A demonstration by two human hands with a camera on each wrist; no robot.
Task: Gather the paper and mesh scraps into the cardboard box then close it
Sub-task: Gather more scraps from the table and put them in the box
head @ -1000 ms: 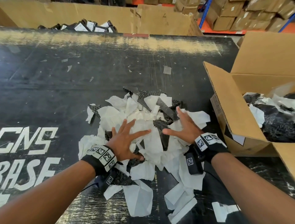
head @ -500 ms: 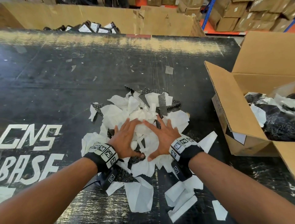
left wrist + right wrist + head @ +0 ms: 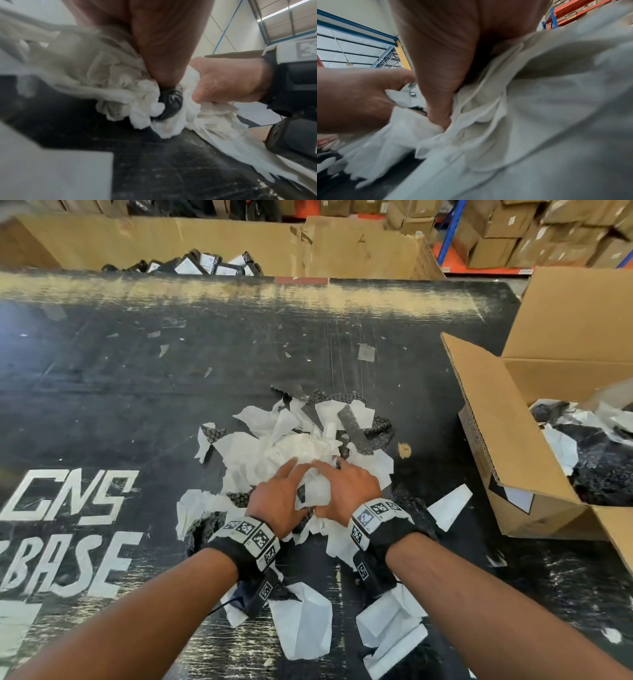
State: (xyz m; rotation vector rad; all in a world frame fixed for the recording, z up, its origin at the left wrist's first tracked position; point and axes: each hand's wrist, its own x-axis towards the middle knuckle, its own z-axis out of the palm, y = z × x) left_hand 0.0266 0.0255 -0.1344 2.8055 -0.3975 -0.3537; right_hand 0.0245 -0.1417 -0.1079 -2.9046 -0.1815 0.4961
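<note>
Paper scraps [image 3: 301,450], white and crumpled, lie heaped with dark mesh scraps [image 3: 356,429] near the middle of the black table [image 3: 137,378], to the left of the cardboard box [image 3: 486,419]. Both hands sit on the near side of the heap, side by side and almost touching. The left hand [image 3: 277,501] has its fingers curled into the pile, and the left wrist view shows its thumb pressing bunched white paper and a small wad of dark mesh against the palm. The right hand [image 3: 346,491] likewise grips a bunch of paper, its fingers bent down into the heap; from the right wrist view the thumb is seen folded over gathered white sheets. More loose paper pieces lie nearer the person, under and beside the forearms, and one white piece [image 3: 450,506] lies apart between the heap and the box. The box stands at the table's right edge with its flaps open, and white and dark scraps already lie inside it. White lettering [image 3: 68,529] is painted on the table at the left.
</note>
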